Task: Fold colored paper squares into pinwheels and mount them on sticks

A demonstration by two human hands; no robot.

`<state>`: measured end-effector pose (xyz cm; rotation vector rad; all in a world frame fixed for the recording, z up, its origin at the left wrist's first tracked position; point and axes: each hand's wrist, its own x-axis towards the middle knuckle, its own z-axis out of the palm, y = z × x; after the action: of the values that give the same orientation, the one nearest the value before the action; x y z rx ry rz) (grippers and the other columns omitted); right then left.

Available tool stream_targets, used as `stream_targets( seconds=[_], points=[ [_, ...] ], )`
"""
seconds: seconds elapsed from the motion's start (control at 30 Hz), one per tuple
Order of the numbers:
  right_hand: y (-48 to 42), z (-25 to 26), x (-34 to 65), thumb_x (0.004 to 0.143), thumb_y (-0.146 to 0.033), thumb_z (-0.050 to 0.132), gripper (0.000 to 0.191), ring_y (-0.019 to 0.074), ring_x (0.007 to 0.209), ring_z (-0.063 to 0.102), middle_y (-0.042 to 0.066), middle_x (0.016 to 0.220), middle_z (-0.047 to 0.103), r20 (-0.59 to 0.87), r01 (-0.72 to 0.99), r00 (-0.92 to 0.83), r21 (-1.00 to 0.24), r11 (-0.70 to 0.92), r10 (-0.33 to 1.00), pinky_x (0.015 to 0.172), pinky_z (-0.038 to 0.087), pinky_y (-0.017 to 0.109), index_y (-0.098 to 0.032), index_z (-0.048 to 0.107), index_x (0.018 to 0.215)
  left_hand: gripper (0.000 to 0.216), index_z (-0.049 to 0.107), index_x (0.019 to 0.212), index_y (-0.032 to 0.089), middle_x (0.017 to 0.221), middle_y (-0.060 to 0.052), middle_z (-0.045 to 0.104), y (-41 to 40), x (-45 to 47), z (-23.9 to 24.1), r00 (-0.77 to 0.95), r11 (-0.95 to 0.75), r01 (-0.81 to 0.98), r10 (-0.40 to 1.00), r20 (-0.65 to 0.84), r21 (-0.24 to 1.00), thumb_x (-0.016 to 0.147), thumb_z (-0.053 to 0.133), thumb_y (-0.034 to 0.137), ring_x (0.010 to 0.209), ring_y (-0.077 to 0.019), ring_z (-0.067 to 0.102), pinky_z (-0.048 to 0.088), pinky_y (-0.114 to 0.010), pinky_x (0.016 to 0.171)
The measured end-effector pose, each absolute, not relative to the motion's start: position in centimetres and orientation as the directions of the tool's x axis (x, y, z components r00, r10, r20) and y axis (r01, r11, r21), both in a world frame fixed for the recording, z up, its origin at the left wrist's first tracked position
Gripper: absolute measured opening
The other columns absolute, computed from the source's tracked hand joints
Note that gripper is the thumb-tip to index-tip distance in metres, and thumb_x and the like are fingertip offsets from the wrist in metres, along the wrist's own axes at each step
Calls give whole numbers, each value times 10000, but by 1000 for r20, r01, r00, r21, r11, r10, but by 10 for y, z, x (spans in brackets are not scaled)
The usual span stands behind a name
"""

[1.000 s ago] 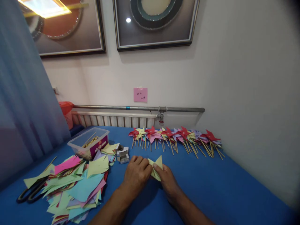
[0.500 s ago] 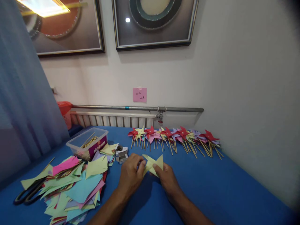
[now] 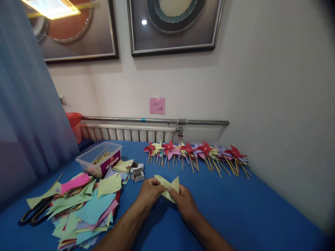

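In the head view, a pale wall (image 3: 261, 76) rises behind a blue bench (image 3: 230, 212). Two framed pictures (image 3: 178, 43) hang high on it, with a pink note (image 3: 157, 105) taped below. A metal pipe (image 3: 125, 120) runs above a white radiator (image 3: 131, 127), and a blue curtain (image 3: 28, 111) hangs at the left, near a red basket (image 3: 74, 122).

At the front middle of the bench, the person's left hand (image 3: 148, 191) and right hand (image 3: 186, 202) both pinch one pale yellow paper (image 3: 175, 184), with two pointed corners standing out. Half a second ago the left thumb was out at the paper's left side; now both thumbs lie close together near its middle. The change suggests that the folds are being brought in and pressed at the centre.

Finished pinwheels (image 3: 188, 149) lie in a row along the back, sticks pointing forward. To the left are a loose pile of coloured papers (image 3: 91, 209), black-handled scissors (image 3: 40, 212) partly under it, a clear tub (image 3: 112, 163) holding thin sticks (image 3: 101, 157), and a small box (image 3: 138, 174) whose contents are too small to tell.
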<state>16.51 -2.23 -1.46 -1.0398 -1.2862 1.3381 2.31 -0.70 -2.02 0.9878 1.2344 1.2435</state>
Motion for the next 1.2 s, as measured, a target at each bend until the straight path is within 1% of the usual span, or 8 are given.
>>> stream_targets(
  seconds=[0.2,0.3,0.43,0.6,0.77,0.97,1.07,1.2],
  points=[
    [-21,-18,165,734,-529,744,417,196,631,614,41,717,713,28,-66,-152,-998,18,988,609,464,290,-136,720,872,233,588,599,173,541,9,602,-7,25,-23,-72,81,-102,993,-89,991,559,754,332,453,-103,481,346,-236,480],
    [-19,-20,165,727,-539,746,438,196,631,613,51,726,718,23,-65,-142,-998,14,990,605,461,291,-126,719,869,251,549,571,188,519,26,569,-10,24,-17,-83,60,-72,994,-66,996,578,754,333,451,-94,443,318,-232,483],
    [-19,-19,166,746,-546,730,444,181,612,594,61,737,723,35,-70,-114,-997,28,993,594,448,283,-120,715,869,285,551,576,197,481,36,521,-18,19,0,-31,105,-115,994,-109,988,619,740,405,444,-95,412,295,-236,488],
    [-21,-14,168,754,-550,723,446,180,605,592,57,735,728,37,-80,-112,-996,28,993,580,436,278,-124,719,887,256,584,572,190,489,29,523,-25,15,14,20,124,-113,992,-123,986,644,708,403,455,-97,420,297,-238,500],
    [-21,-15,167,749,-551,722,434,174,579,570,42,685,707,41,-36,-100,-999,38,994,564,427,276,-128,724,849,274,599,595,185,506,9,572,-19,19,2,-10,124,-41,992,-124,991,609,755,411,450,-112,451,313,-247,492],
    [-20,-18,166,747,-551,728,443,165,579,565,50,711,714,34,-49,-109,-998,29,993,553,425,266,-121,719,855,272,563,562,197,487,21,554,-10,23,-15,-75,59,-6,995,-60,998,624,747,387,435,-103,436,290,-235,465],
    [-19,-18,166,743,-561,731,464,164,586,564,62,741,725,34,-40,-105,-999,30,994,546,421,264,-117,724,879,280,562,568,194,483,13,570,-10,24,-15,-74,90,-28,993,-92,996,602,759,389,423,-107,451,298,-234,459],
    [-20,-17,165,748,-585,722,473,181,622,596,65,764,736,47,-69,-136,-997,38,990,557,426,264,-129,723,877,297,606,634,171,516,-17,629,-17,24,-3,-35,175,-162,982,-183,971,556,788,392,450,-128,523,373,-238,484]
  ],
)
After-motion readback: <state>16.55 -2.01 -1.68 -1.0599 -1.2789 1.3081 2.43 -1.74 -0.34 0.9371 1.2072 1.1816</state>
